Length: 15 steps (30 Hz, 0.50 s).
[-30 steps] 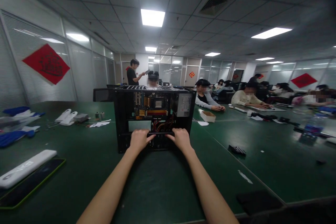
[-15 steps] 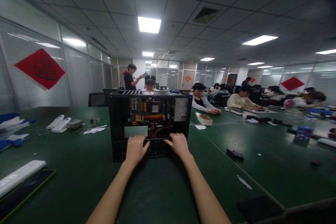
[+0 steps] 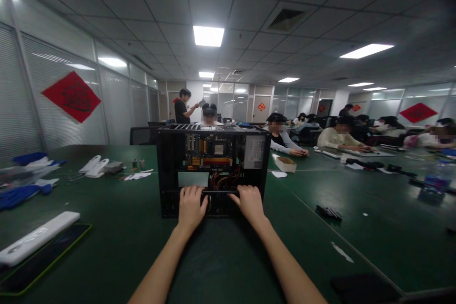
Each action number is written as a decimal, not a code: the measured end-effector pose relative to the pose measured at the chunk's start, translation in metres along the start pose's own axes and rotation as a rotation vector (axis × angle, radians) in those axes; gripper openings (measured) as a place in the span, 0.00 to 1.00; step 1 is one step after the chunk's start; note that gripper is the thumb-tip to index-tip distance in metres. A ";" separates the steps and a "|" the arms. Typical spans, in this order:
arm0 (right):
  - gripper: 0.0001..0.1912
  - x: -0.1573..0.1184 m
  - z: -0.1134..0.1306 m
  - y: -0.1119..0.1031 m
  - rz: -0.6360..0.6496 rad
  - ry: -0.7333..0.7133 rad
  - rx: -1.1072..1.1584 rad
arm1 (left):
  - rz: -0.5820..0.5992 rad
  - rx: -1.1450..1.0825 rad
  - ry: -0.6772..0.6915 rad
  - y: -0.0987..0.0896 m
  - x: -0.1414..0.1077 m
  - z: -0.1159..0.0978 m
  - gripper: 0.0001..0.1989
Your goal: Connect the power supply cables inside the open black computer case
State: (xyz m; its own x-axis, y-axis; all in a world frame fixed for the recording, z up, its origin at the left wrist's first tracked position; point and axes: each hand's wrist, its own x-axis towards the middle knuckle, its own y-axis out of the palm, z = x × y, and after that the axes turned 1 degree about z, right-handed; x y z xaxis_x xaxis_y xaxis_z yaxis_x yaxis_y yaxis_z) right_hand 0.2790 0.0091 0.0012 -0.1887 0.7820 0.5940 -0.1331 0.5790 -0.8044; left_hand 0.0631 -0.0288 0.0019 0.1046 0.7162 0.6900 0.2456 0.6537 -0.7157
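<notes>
In front of me a black computer case (image 3: 166, 171) stands upright on the green table, its side open towards me. Inside are a motherboard (image 3: 194, 148), a power supply (image 3: 254, 151) at the upper right and bundled red, yellow and black cables (image 3: 226, 178). My left hand (image 3: 192, 206) is closed over a horizontal black bar (image 3: 221, 192) across the lower part of the case. Farther right, my right hand (image 3: 250, 204) grips the same bar. Both thumbs point inwards along it; the fingertips behind the bar are hidden.
Left on the green table (image 3: 117, 228) lie a white elongated device (image 3: 39, 237), a dark green-edged phone-like slab (image 3: 46, 259) and blue gloves (image 3: 24, 194). A small open box (image 3: 286, 164) stands behind right, with a water bottle (image 3: 437, 175) farther right. Several people sit beyond.
My view has turned slightly left, so the case, both hands and the room appear farther right. Both hands keep their hold on the bar.
</notes>
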 end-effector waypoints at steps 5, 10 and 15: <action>0.17 -0.022 0.010 -0.013 -0.015 0.005 -0.036 | -0.037 -0.088 -0.061 -0.005 0.000 -0.006 0.18; 0.16 -0.034 0.026 -0.029 0.046 0.023 -0.116 | -0.063 -0.134 -0.174 -0.004 0.008 -0.006 0.20; 0.13 -0.035 0.053 -0.034 0.090 0.070 -0.137 | -0.075 -0.156 -0.273 0.007 0.020 0.009 0.22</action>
State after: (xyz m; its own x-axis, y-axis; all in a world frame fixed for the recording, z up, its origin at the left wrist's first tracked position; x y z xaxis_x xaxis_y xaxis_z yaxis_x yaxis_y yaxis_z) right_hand 0.2387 -0.0501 0.0076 -0.1246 0.8437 0.5221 0.0160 0.5279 -0.8492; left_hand 0.0579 -0.0073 0.0094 -0.1770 0.7202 0.6708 0.3900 0.6771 -0.6241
